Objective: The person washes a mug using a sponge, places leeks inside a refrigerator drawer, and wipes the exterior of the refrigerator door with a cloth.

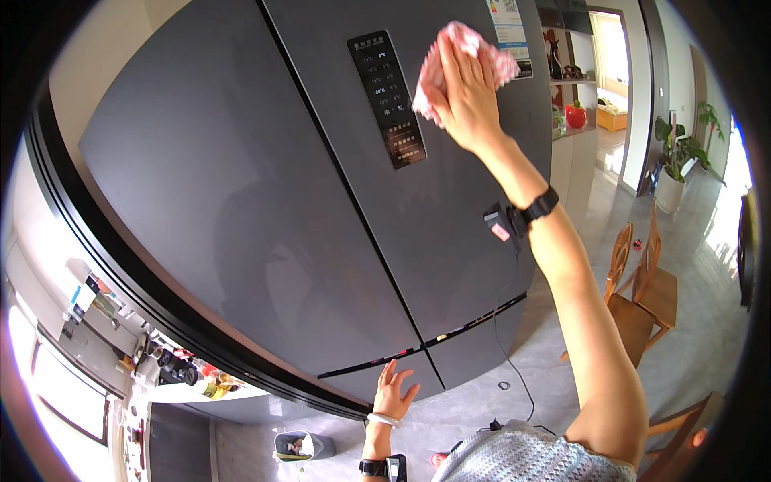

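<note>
My right hand (471,107) presses a pink-and-white cloth (429,96) flat against the upper right door of a dark grey refrigerator (289,199). Left of the cloth is the door's black control panel (385,99) with lit temperature figures. Labels (511,36) with print are stuck on the door just beyond the cloth. My left hand (394,394) is low in front of the fridge, fingers spread and holding nothing. Its fingertips are near the gap between upper and lower doors; whether they touch the fridge I cannot tell. It wears a white bangle.
A cable (512,361) hangs from the device on my right wrist. Wooden chairs (632,313) stand to the right, with a potted plant (671,175) behind. A waste bin (304,446) is on the floor at lower left. A black-edged door frame (150,307) borders the fridge's left side.
</note>
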`<state>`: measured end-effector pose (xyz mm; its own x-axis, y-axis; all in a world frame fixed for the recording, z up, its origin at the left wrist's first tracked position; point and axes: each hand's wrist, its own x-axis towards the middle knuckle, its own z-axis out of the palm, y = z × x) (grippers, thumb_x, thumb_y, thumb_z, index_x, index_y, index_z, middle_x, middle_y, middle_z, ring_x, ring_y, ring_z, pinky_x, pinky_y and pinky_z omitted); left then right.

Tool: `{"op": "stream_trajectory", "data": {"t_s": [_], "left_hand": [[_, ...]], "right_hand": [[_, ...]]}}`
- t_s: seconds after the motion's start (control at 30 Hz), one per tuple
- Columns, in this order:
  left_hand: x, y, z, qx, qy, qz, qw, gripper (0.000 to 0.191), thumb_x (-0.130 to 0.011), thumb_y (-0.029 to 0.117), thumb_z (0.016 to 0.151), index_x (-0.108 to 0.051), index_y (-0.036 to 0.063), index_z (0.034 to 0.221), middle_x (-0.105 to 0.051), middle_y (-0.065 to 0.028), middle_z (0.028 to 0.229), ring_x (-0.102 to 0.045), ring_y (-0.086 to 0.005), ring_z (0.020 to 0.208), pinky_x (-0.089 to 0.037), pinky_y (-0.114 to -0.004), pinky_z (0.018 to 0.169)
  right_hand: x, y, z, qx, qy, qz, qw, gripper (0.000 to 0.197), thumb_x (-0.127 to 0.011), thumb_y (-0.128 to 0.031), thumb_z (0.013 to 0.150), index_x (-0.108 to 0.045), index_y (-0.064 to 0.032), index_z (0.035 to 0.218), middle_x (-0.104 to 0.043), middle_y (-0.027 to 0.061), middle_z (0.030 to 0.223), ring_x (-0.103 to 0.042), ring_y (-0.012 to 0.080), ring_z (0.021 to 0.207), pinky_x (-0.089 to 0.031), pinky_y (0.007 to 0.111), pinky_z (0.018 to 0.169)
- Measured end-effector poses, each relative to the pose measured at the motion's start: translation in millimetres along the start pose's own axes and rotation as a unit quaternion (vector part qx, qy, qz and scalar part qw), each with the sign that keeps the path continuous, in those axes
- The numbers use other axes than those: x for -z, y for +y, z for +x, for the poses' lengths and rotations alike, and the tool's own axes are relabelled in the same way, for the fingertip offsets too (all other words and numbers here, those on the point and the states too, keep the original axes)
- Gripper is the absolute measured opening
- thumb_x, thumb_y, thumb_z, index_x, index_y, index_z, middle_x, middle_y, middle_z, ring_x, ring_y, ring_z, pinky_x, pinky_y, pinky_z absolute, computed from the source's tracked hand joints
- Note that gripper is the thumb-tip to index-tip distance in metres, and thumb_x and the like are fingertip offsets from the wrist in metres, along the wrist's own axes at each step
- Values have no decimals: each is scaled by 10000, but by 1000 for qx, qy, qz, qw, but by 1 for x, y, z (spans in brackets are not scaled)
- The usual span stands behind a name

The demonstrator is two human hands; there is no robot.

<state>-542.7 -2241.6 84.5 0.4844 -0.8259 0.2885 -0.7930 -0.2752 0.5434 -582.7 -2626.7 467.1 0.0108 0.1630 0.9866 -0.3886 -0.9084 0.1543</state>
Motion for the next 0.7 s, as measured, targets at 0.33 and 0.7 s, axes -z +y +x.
{"op": "stream_trajectory", "data": {"t_s": [0.33,0.7], "left_hand": [[-17,0,14,-29,-51,-10,998,405,-671,311,838,-592,112,1181,-417,-214,1399,-399,-373,1291,-355,-428,1053],[-27,13,35,-32,-100,-45,993,376,-634,314,866,-582,98,1171,-459,-195,1366,-462,-367,1231,-402,-424,1013]], "right_hand": [[-12,-30,49,57,23,30,998,693,-449,-538,902,-315,-129,1446,-495,103,1329,-418,335,1237,-199,474,1082],[-8,-66,82,75,71,-6,995,602,-407,-423,941,-371,-47,1410,-492,154,1343,-451,325,1212,-233,495,1060]]}}
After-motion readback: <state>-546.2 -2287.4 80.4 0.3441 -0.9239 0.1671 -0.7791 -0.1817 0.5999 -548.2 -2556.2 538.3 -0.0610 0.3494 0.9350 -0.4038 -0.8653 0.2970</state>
